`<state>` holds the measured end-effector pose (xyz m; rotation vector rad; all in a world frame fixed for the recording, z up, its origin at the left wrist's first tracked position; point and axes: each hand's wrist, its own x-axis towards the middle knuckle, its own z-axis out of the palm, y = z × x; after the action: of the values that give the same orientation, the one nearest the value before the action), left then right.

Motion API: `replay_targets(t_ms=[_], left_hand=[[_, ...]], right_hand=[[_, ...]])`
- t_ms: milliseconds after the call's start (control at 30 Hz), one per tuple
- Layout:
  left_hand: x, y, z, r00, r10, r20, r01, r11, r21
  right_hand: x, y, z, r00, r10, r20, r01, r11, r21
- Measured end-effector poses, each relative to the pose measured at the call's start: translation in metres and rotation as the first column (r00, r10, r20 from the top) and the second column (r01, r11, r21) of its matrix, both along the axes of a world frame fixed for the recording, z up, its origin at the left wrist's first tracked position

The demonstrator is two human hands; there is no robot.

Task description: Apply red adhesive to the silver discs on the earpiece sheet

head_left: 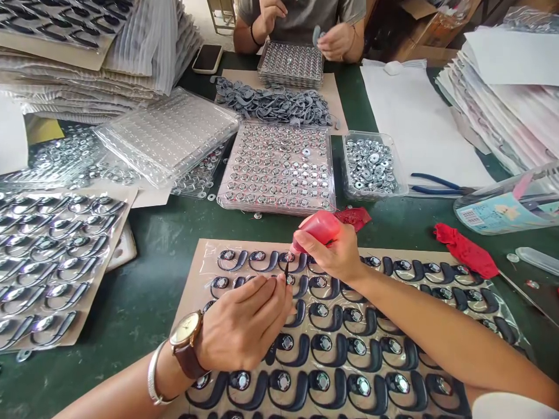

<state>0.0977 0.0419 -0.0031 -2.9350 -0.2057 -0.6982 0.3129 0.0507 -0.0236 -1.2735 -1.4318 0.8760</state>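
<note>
My right hand (338, 253) is closed round a small red squeeze bottle (322, 226), tilted with its nozzle down at a round metal-centred piece in the top row. Just below that spot, my left hand (247, 323), wearing a watch (187, 329), pinches a thin dark pointed tool (287, 267) that looks like tweezers; most of it is hidden by the fingers. Both tips nearly meet at the same piece. Under my hands lies a brown card (196, 267) bearing rows of black hook-shaped parts (322, 381) with round silver centres, held in clear plastic.
Ahead stand a clear tray of silver discs (279, 169), a box of washers (373, 166) and a pile of grey hooks (271, 105). Blue-handled pliers (439, 185), red cloth (465, 251) and a jar (510, 203) lie right. Another filled card (56, 262) is left. A co-worker (301, 23) sits opposite.
</note>
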Motion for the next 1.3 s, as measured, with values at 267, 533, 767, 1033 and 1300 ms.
replay_targets(t_ms=[267,533,767,1033,1300], left_hand=[[0.0007,0.0019,0.0037,1.000,0.005,-0.012,-0.006,1.000,-0.025],[0.0004,0.0018,0.0024,1.000,0.029,-0.003,-0.029,0.999,-0.035],[-0.0010,0.0075,0.0058,1.000,0.028,-0.001,-0.027,0.989,-0.145],[-0.0013,0.0096,0.0070,0.999,0.026,0.020,-0.022,0.983,-0.183],[-0.0052,0.0095,0.0042,0.998,0.041,0.038,-0.030,0.967,-0.253]], right_hand=[[-0.0004,0.0016,0.0023,0.992,-0.093,0.081,0.087,0.993,0.084],[0.0010,0.0031,0.0026,0.980,-0.169,0.107,0.152,0.977,0.148],[0.0019,0.0026,0.0047,0.976,-0.196,0.094,0.176,0.968,0.180],[0.0023,0.0021,0.0042,0.983,-0.167,0.080,0.154,0.976,0.152],[0.0023,0.0020,0.0048,0.987,-0.148,0.062,0.136,0.976,0.170]])
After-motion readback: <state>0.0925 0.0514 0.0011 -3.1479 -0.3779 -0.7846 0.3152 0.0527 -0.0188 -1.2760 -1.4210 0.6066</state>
